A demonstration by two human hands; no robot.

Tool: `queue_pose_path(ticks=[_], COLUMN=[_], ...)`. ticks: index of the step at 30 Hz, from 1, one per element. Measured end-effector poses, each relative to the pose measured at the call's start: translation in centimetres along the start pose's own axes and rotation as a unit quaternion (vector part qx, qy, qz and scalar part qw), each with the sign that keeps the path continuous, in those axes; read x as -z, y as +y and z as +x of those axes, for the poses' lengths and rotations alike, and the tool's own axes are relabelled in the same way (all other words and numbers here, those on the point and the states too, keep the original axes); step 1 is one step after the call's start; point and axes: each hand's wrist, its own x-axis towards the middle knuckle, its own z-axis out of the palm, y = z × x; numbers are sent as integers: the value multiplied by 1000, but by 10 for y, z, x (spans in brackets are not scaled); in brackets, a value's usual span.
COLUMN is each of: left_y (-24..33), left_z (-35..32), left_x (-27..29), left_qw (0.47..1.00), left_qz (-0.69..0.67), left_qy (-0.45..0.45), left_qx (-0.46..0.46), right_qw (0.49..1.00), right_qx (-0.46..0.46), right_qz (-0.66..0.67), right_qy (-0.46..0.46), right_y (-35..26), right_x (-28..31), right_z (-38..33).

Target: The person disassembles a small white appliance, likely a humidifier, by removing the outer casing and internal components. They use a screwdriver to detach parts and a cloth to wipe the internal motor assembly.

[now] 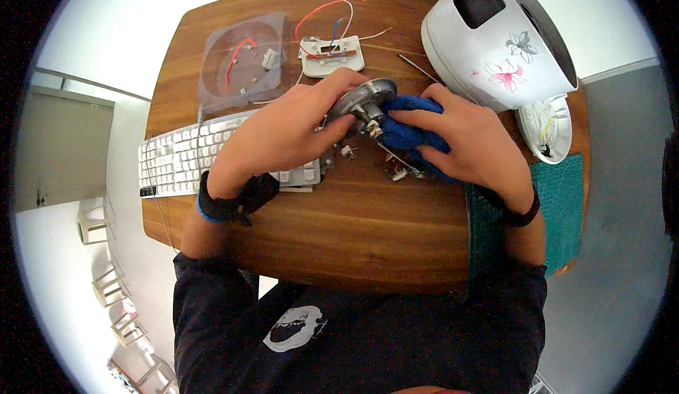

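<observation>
My left hand (286,129) grips a round grey metal heating plate (366,95) tilted on edge above the wooden table (353,224). Small terminals and thin wires hang from the plate's underside. My right hand (470,143) holds a blue cloth (410,122) pressed against the plate's right side. Both wrists wear dark bands.
A white keyboard (180,157) lies at the left under my left forearm. A clear plastic sheet with a red wire (242,58) and a white panel with coloured wires (331,53) sit at the back. A white flowered cooker body (498,37), white inner lid (546,129) and teal mat (562,203) are right.
</observation>
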Motion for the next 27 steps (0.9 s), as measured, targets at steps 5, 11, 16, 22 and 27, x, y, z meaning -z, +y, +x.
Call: queue_pose_path(ticks=[5, 11, 16, 22, 27], left_y=[-13, -15, -11, -19, -13], left_z=[-2, -2, -1, -2, -2], left_x=[-5, -6, -4, -7, -4], left_qw=[996, 997, 998, 996, 997], left_qz=[36, 30, 37, 35, 52], left_qy=[42, 43, 35, 49, 36], left_qx=[-68, -54, -48, -72, -48], right_qw=[995, 998, 1000, 998, 996], right_qx=[14, -16, -10, 16, 24], right_qz=[6, 43, -1, -2, 23], right_qy=[102, 40, -24, 60, 80], right_y=[-10, -7, -2, -11, -12], right_x=[9, -10, -8, 9, -7], right_z=[2, 4, -1, 2, 6])
